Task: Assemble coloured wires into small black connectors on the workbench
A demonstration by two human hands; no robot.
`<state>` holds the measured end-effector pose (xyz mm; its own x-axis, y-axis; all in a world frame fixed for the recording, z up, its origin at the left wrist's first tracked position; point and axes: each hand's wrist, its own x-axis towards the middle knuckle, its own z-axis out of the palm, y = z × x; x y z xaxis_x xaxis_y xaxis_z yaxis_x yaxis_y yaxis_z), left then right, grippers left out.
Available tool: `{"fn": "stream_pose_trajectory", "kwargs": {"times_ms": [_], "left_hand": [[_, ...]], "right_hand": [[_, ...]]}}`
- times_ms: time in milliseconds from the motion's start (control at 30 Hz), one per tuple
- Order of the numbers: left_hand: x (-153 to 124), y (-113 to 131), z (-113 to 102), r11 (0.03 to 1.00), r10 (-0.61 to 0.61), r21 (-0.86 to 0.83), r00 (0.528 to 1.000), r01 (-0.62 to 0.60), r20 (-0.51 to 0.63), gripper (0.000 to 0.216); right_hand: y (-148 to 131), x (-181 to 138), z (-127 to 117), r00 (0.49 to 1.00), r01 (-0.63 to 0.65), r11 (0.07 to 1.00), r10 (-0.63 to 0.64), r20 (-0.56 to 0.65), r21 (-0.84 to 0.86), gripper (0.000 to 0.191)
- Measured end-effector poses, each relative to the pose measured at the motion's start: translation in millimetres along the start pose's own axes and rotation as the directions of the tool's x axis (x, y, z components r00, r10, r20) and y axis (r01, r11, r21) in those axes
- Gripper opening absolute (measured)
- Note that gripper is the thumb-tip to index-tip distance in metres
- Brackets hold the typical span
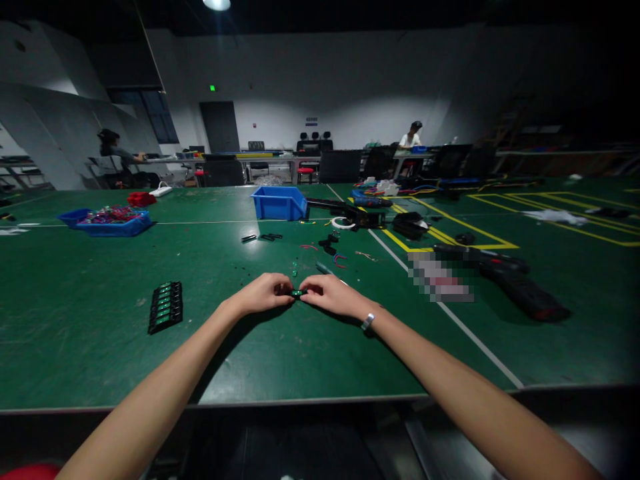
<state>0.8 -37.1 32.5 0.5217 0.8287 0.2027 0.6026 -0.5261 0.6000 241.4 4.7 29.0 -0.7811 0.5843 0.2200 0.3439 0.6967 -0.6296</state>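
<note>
Between my fingertips is a small black part with a green face (298, 293). My left hand (267, 292) pinches its left end, and my right hand (330, 293) pinches the right end, just above the green table (240, 373). Fingers cover much of the part, so its exact kind does not show. Beyond it lie small green pieces (295, 269). A pen-like dark tool (323, 268) lies partly behind my right hand. To the left of my left forearm, a row of similar black and green parts (167, 307) lies side by side.
A blue bin (279, 203) stands mid-table, with a blue tray of wires (117, 220) at left. Short wires and black pieces (329, 244) lie ahead. On the right rests a black power tool (520, 283). Two people sit at far tables.
</note>
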Motion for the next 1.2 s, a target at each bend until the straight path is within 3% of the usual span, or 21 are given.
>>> {"fn": "stream_pose_trajectory", "kwargs": {"times_ms": [400, 767, 1033, 1200], "left_hand": [[1, 0, 2, 1.0, 0.023, 0.016, 1.0, -0.023, -0.015, 0.02], [2, 9, 2, 0.998, 0.034, 0.052, 0.987, -0.026, -0.156, 0.027], [1, 19, 1, 0.999, 0.046, 0.029, 0.969, -0.04, -0.242, 0.036], [1, 14, 2, 0.998, 0.053, 0.044, 0.969, -0.044, -0.239, 0.039]], "right_hand": [[-5, 1, 4, 0.996, 0.047, 0.999, -0.049, -0.077, -0.026, 0.028], [0, 5, 13, 0.966, -0.055, 0.932, 0.14, -0.216, 0.359, 0.041], [-5, 6, 9, 0.964, -0.107, 0.823, 0.222, -0.143, 0.557, 0.046], [-2, 6, 9, 0.967, -0.133, 0.755, 0.241, -0.083, 0.642, 0.045]]}}
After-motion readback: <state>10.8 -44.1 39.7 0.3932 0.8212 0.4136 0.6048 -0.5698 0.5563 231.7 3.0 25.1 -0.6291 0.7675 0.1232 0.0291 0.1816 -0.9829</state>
